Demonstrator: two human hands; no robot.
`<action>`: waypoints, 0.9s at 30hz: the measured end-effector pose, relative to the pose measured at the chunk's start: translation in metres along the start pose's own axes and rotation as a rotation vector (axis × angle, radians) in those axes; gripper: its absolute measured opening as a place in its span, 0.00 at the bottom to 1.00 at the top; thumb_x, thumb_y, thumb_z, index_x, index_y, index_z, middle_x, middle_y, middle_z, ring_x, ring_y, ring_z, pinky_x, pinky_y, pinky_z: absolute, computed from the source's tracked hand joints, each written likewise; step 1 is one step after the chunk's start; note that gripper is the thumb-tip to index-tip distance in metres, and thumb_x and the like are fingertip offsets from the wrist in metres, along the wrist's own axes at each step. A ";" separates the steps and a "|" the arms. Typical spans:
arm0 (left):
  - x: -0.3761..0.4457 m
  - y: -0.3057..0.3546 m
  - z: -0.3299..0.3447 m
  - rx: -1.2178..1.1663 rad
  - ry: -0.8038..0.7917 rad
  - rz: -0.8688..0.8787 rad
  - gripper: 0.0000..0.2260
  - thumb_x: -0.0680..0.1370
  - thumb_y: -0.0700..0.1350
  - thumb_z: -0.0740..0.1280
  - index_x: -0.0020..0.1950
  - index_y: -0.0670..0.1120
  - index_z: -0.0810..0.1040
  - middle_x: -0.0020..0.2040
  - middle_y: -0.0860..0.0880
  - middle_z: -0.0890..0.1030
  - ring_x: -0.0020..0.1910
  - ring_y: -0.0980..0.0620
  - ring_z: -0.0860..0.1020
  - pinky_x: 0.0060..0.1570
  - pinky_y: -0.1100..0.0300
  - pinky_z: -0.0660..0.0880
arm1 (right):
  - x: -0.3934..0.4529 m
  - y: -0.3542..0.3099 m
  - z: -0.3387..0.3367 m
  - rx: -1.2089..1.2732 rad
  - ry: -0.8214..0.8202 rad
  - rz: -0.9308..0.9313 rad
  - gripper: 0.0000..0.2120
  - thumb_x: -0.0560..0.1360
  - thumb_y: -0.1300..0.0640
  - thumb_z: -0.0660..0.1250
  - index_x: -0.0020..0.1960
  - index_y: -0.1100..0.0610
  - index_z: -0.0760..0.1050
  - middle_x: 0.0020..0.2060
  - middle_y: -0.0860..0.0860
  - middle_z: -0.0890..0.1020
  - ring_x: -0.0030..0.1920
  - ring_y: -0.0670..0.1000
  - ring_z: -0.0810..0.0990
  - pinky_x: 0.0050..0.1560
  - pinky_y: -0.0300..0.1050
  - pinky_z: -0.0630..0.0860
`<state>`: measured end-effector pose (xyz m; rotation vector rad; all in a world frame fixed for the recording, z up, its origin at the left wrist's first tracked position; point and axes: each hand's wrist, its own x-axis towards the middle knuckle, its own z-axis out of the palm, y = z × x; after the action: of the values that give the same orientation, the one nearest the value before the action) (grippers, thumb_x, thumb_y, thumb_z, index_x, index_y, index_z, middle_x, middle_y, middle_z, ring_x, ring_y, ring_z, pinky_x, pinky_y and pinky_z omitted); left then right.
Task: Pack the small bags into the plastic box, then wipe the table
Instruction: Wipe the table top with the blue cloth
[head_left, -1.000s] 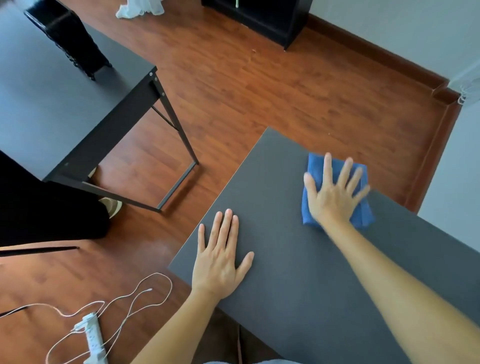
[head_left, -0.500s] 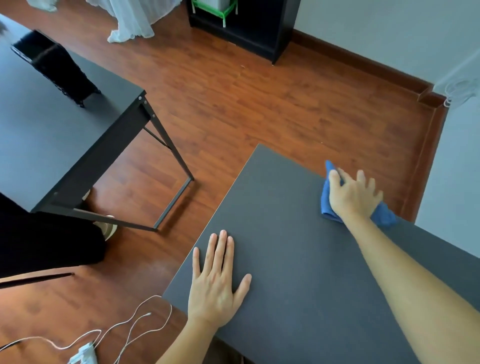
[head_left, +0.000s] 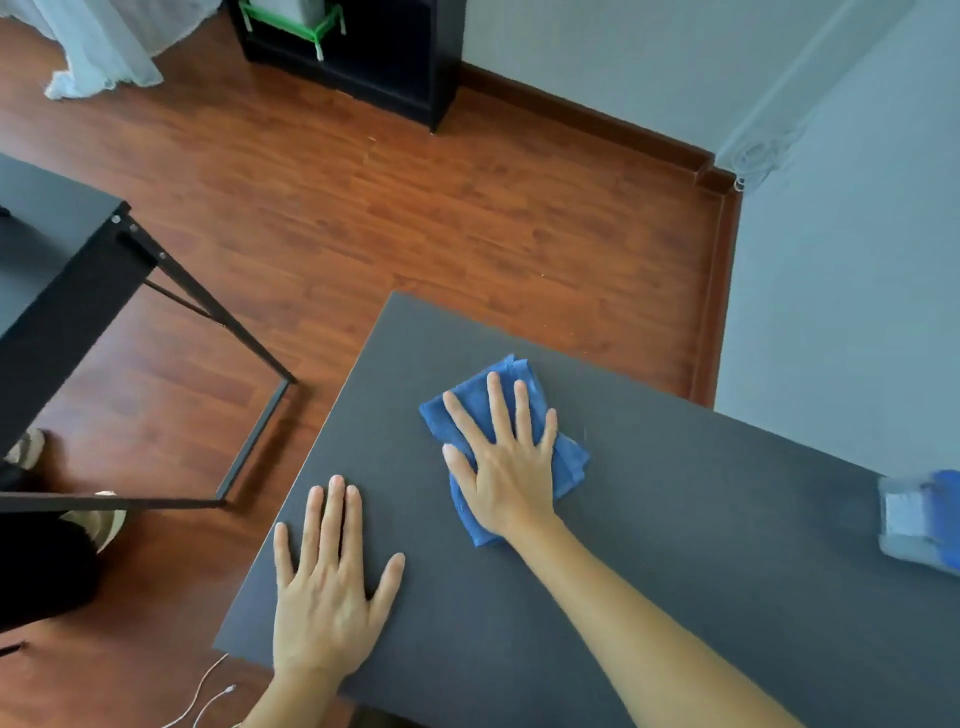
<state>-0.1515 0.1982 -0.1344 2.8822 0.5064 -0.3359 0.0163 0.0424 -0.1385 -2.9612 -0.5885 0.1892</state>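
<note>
A folded blue cloth (head_left: 569, 460) lies on the dark grey table (head_left: 701, 519) near its far left corner. My right hand (head_left: 506, 462) presses flat on the cloth with fingers spread, covering most of it. My left hand (head_left: 330, 587) rests flat on the bare tabletop near the left edge, fingers apart, holding nothing. At the right border sits a blurred plastic box (head_left: 919, 519) with a blue part; its contents cannot be made out. No small bags are visible.
A second dark table (head_left: 57, 275) with metal legs stands to the left over the wooden floor. A black shelf unit (head_left: 363, 57) is against the far wall. White cables (head_left: 208, 696) lie on the floor by the near left corner. A person's shoes show under the left table.
My right hand slid the cloth from near the far edge back toward the left and closer to me. The view turned right, bringing the plastic box into sight. My left hand stayed flat.
</note>
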 end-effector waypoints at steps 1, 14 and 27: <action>0.000 0.000 -0.001 -0.008 -0.005 -0.001 0.37 0.78 0.65 0.46 0.79 0.42 0.52 0.80 0.47 0.51 0.80 0.47 0.49 0.76 0.40 0.47 | -0.026 0.023 0.001 -0.018 -0.009 0.029 0.27 0.80 0.36 0.48 0.78 0.36 0.49 0.80 0.52 0.52 0.79 0.61 0.51 0.71 0.72 0.53; -0.003 -0.002 0.002 -0.001 0.020 -0.003 0.38 0.77 0.67 0.43 0.80 0.44 0.48 0.81 0.47 0.51 0.80 0.48 0.47 0.75 0.40 0.46 | -0.036 0.061 -0.006 0.056 -0.030 0.178 0.29 0.79 0.32 0.45 0.78 0.35 0.46 0.81 0.52 0.47 0.80 0.61 0.43 0.72 0.72 0.45; -0.004 0.001 0.000 0.041 0.052 -0.030 0.37 0.77 0.66 0.43 0.80 0.44 0.47 0.81 0.47 0.49 0.80 0.48 0.44 0.76 0.43 0.42 | -0.051 0.185 -0.035 0.111 -0.010 0.639 0.31 0.78 0.31 0.44 0.78 0.38 0.46 0.80 0.55 0.46 0.79 0.61 0.43 0.73 0.74 0.47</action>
<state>-0.1549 0.1958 -0.1328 2.9323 0.5580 -0.2800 0.0436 -0.1507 -0.1243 -2.9289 0.3749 0.2766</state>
